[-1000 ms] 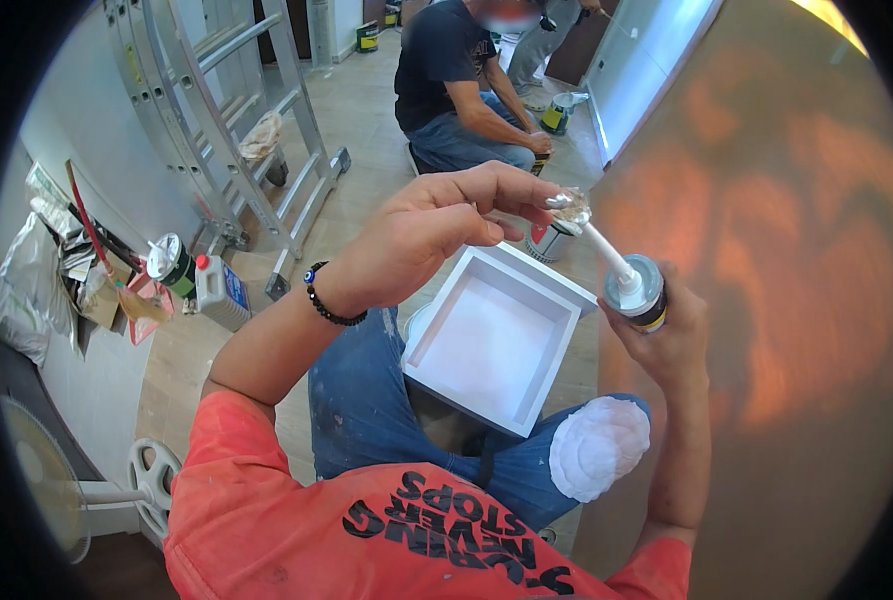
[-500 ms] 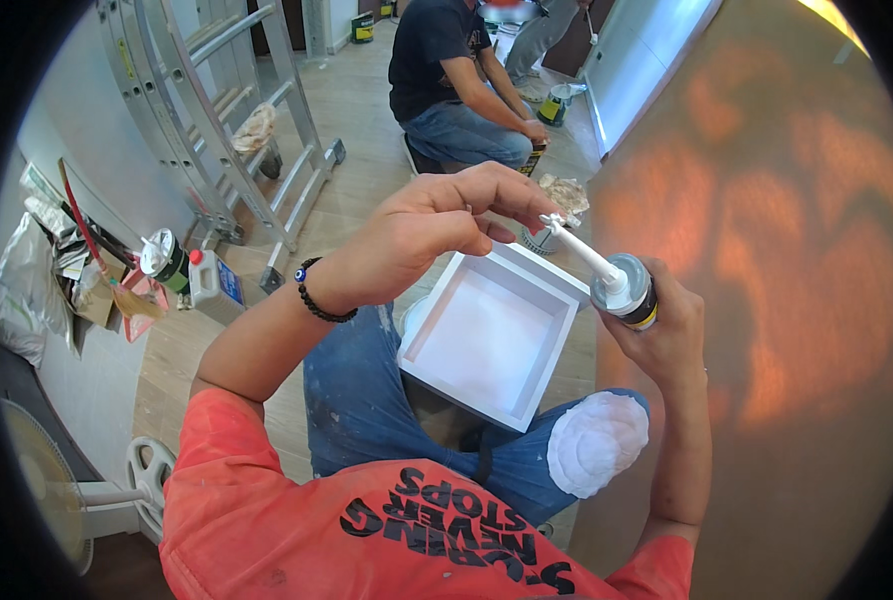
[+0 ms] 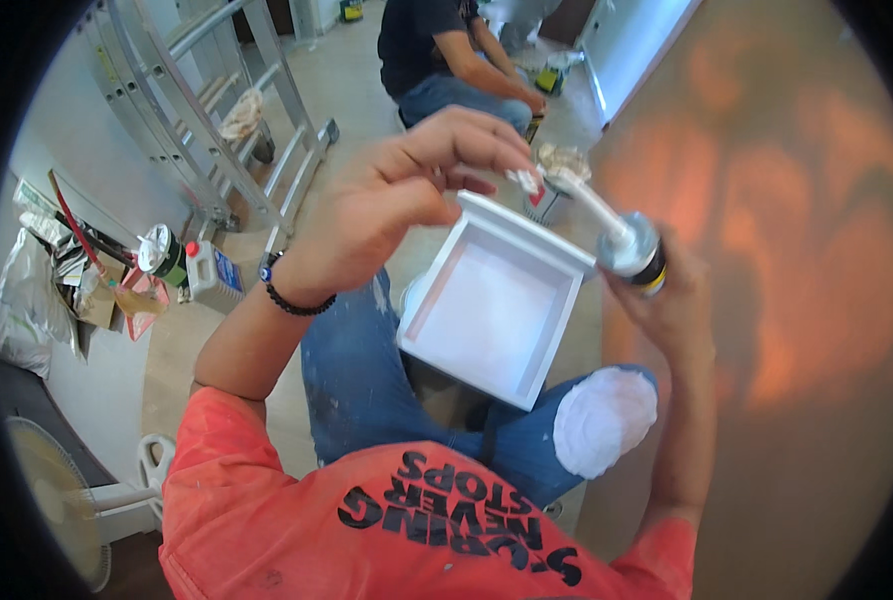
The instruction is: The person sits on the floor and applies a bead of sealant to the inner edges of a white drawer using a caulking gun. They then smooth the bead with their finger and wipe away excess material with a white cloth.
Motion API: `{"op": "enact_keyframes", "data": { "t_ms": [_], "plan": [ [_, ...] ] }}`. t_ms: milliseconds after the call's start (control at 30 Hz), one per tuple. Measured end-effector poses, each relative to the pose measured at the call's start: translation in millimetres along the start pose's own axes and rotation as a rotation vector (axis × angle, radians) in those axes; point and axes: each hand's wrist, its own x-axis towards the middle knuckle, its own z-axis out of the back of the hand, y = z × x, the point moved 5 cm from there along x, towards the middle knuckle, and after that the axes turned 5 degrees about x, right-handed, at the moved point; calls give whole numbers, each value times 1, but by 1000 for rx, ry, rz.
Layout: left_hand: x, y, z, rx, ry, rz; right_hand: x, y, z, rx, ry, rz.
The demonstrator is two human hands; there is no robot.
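My right hand (image 3: pixel 666 310) grips a sealant cartridge (image 3: pixel 631 250), tilted so its white nozzle (image 3: pixel 591 205) points forward and left. My left hand (image 3: pixel 416 175), with a beaded bracelet, arches near the nozzle tip; its fingers are curved and apart, and a small white smear or blob (image 3: pixel 526 183) shows at the fingertips, blurred. Just beyond the tip a crumpled beige rag (image 3: pixel 564 158) sits on a container, partly hidden. A white square box (image 3: pixel 486 310), open at the top, sits between my knees below my hands. A white round pad (image 3: pixel 604 415) covers my right knee.
An aluminium ladder (image 3: pixel 301 100) stands at back left, near a jug (image 3: pixel 211 275), paint bucket (image 3: pixel 161 250), broom and bags (image 3: pixel 31 290). A co-worker (image 3: pixel 416 45) kneels ahead. A fan (image 3: pixel 51 500) is at lower left. A brown panel or surface (image 3: pixel 786 420) spans the right.
My left hand has moved up and left from the nozzle tip with white material at the fingertips. The cartridge has shifted slightly up in the picture, along with the box and surroundings.
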Motion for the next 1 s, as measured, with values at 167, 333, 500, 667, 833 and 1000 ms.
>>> {"op": "enact_keyframes", "data": {
  "t_ms": [167, 333, 500, 667, 833, 1000],
  "plan": [
    [-17, 42, 3, -590, -271, -10, -2, -28, 0, 95, -132, -191],
    [-32, 123, 1, -733, -574, 144, -1, -63, 8, 57, -406, -279],
    [-37, 174, 5, -344, -527, 450, -18, -107, 8, -14, -604, -321],
    [-48, 231, -11, -689, -668, 561, -41, -149, -13, 62, -719, -395],
    [-75, 349, -62, -992, -897, 608, -48, -179, -21, 78, -748, -484],
    [-84, 428, -84, -1129, -1242, 588, -52, -188, -26, 299, -700, -545]
  ]
}}
